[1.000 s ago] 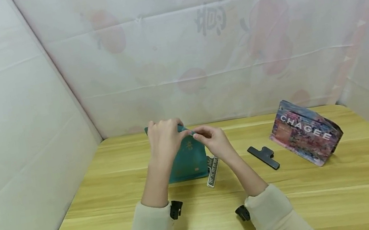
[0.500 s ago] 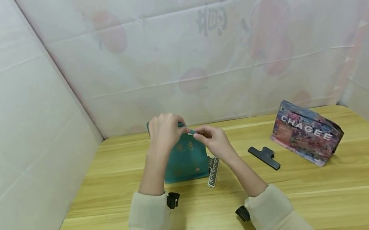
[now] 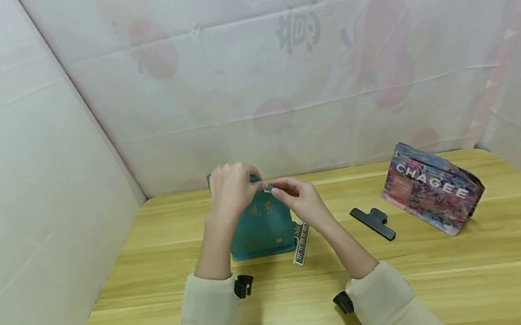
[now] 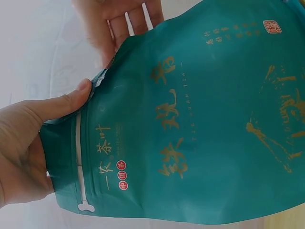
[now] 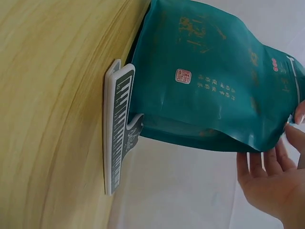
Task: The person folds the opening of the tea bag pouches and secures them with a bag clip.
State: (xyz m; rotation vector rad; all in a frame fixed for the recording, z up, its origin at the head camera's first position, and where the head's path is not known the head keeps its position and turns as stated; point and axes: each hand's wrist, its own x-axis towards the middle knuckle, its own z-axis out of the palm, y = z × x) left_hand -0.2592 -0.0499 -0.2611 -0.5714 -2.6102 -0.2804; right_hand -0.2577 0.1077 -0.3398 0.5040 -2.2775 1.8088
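A teal tea pouch [image 3: 261,225] with gold lettering stands upright on the wooden table [image 3: 464,266]. My left hand [image 3: 247,183] grips its top edge; the thumb [image 4: 64,102] presses on the front by the zip strip. My right hand [image 3: 277,189] pinches the pouch's top right corner, with its other fingers [image 4: 125,23] spread behind the bag. In the right wrist view the pouch [image 5: 209,86] fills the frame, with the right hand's fingers [image 5: 264,183] by its top. A white sealing clip [image 3: 301,243] printed like piano keys lies against the pouch's base, also seen as the clip [image 5: 118,129].
A black sealing clip [image 3: 373,222] lies on the table right of my hands. Further right stands a colourful CHAGEE bag [image 3: 431,188]. White sheeted walls [image 3: 33,166] close in the table at the left, back and right.
Both hands rose slightly with the pouch's top, and the pouch stands a little straighter. Since half a second ago almost nothing has moved.
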